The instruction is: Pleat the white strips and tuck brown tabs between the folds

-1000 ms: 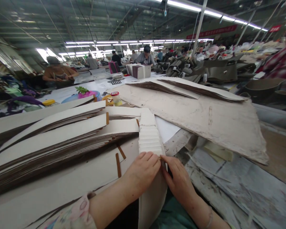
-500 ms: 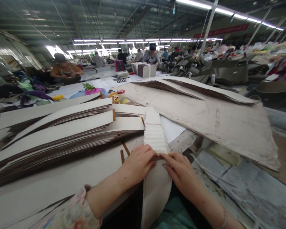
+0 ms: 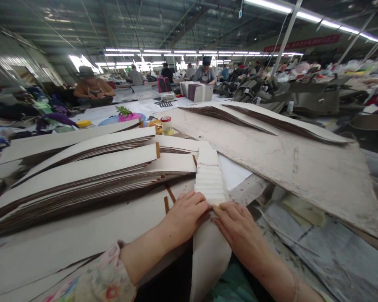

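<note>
A long off-white strip of stiff sheet material (image 3: 209, 256) runs from my lap over the table edge, its far part a ribbed, folded white section (image 3: 209, 178). My left hand (image 3: 189, 212) pinches the strip from the left, fingers curled over it where the ribs end. From the right, my right hand (image 3: 234, 222) grips the same spot, its thumb lower on the strip. The fingertips of both hands nearly meet. A small yellow bit shows by the right fingers. Left of my hands lie thin brown strips (image 3: 166, 204).
Stacked long white strips with dark undersides (image 3: 91, 180) fill the left. A large pale board (image 3: 271, 155) bears more strips at the right. Beyond stand a red-lidded jar (image 3: 166, 125) and a pink item with a green plant (image 3: 127, 115). Co-workers (image 3: 204, 73) sit farther back.
The view has shifted slightly, so the scene sits a little farther right. Both hands keep their hold on the strip, and the fingers have moved slightly closer together.
</note>
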Demonstrator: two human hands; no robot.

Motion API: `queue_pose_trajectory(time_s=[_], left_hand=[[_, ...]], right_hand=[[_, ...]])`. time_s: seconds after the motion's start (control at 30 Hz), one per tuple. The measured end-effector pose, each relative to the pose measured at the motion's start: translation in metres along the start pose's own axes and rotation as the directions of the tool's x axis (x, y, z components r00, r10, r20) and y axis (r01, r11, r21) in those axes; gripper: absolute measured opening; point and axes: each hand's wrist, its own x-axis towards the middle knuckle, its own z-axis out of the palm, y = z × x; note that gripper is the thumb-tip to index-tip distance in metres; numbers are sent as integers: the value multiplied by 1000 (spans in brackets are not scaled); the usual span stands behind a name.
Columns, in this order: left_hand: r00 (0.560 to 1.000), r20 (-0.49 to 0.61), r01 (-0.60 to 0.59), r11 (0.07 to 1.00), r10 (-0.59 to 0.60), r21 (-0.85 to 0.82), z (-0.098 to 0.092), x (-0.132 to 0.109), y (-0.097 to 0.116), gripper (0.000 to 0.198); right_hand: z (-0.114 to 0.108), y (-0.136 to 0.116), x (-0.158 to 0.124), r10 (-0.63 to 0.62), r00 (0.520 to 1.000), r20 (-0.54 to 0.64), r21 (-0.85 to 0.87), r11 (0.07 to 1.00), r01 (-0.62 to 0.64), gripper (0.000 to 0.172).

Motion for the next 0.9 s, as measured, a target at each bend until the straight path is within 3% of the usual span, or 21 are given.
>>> queue_pose_trajectory(time_s=[0.1, 0.23, 0.43, 0.67, 0.9], left_hand=[[996, -63, 53, 986, -64, -158, 2, -4, -5, 15], [991, -94, 56, 922, -99, -383, 3, -10, -13, 21], [986, -119, 46, 876, -116, -480, 7, -16, -23, 21], [989, -133, -2, 909, -59, -416, 9, -18, -28, 19], [994, -97, -56, 997, 51, -49, 8, -22, -32, 23]], right_hand=[[3, -1, 3, 28, 1000, 14, 111, 993, -30, 24], [-1, 2, 6, 40, 992, 117, 190, 980, -62, 28], [-8, 1, 17, -19, 985, 173, 223, 975, -21, 34], [-11, 1, 23, -109, 976, 190, 268, 962, 55, 41], [-7, 3, 25, -190, 944, 271, 140, 978, 156, 42]])
